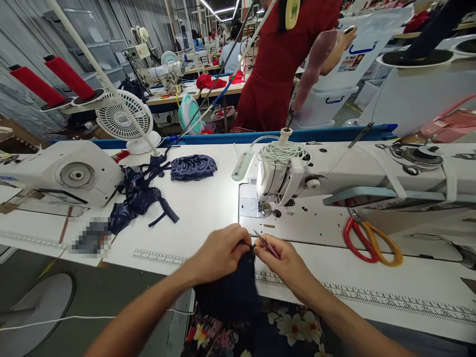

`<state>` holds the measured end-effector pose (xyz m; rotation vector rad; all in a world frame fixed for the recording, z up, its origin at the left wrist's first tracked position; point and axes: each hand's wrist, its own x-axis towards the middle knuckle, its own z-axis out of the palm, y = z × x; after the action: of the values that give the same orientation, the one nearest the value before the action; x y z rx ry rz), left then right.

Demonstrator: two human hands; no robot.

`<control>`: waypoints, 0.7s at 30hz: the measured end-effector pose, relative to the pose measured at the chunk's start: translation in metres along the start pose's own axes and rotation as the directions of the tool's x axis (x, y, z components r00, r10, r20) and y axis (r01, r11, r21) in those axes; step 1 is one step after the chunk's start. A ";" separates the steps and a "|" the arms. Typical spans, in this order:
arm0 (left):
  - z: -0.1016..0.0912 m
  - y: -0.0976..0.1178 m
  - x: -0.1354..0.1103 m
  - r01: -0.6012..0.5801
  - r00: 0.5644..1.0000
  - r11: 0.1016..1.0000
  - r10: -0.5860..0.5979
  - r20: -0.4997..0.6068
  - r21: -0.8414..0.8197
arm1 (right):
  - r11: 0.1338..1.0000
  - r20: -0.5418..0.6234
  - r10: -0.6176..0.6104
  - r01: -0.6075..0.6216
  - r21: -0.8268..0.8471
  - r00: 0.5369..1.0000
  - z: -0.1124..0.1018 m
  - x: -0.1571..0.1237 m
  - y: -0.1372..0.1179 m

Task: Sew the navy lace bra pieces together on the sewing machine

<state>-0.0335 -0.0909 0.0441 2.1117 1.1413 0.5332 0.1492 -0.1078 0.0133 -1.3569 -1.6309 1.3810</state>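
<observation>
My left hand [219,253] pinches the top edge of a dark navy fabric piece [230,290] that hangs over the table's front edge toward my lap. My right hand [284,260] is closed on a thin pair of thread snips or tweezers [266,243], its tip at the fabric's upper corner. Both hands meet just in front of the white sewing machine [286,173], below its needle plate [253,206].
Red-and-yellow handled scissors [372,243] lie to the right. A pile of navy lace pieces [145,193] sits at left beside another machine [63,173]. A small fan [124,119] and red thread cones [69,77] stand behind. A person in red [278,59] stands across the table.
</observation>
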 end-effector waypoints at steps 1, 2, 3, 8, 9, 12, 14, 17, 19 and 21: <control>-0.011 -0.005 0.010 -0.007 0.999 0.993 0.001 0.050 0.115 | 0.999 -0.026 0.004 -0.005 -0.036 1.000 0.003 0.008 0.001; -0.018 -0.010 0.022 -0.003 0.996 0.981 -0.014 0.091 0.193 | 0.997 -0.060 0.004 -0.009 -0.074 0.998 0.005 0.015 0.002; -0.021 -0.015 0.034 0.008 0.993 0.971 -0.037 0.116 0.239 | 0.994 -0.096 0.000 -0.010 -0.113 0.995 0.003 0.022 0.004; 0.002 -0.040 0.079 0.037 0.997 0.958 -0.055 0.055 0.284 | 0.914 -0.254 0.002 -0.105 -0.393 0.967 -0.039 0.027 0.023; 0.008 -0.043 0.081 0.039 0.998 0.958 -0.049 0.029 0.285 | 0.828 -0.294 -0.013 -0.155 -0.539 0.956 -0.051 0.023 0.027; 0.020 -0.047 0.081 0.035 0.999 0.960 -0.028 -0.029 0.279 | 0.361 -0.301 -0.248 -0.201 -0.911 0.921 -0.076 0.012 0.038; 0.022 -0.046 0.081 0.053 0.998 0.965 -0.042 -0.047 0.258 | 0.121 -0.177 -0.477 -0.135 -0.983 0.861 -0.084 0.011 0.040; 0.021 -0.044 0.086 0.127 0.991 0.965 -0.117 -0.059 0.228 | 0.021 0.049 -0.676 0.085 -0.996 0.735 -0.082 0.023 0.037; 0.019 -0.043 0.091 0.170 0.985 0.959 -0.161 -0.057 0.227 | 0.034 0.143 -0.726 0.243 -0.969 0.672 -0.077 0.035 0.036; 0.018 -0.041 0.095 0.189 0.982 0.955 -0.182 -0.052 0.230 | 0.053 0.193 -0.735 0.338 -0.940 0.651 -0.070 0.044 0.036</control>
<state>0.0050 -0.0006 0.0052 2.1671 1.4645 0.3575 0.2110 -0.0452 -0.0084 -1.0735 -2.4135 -0.5205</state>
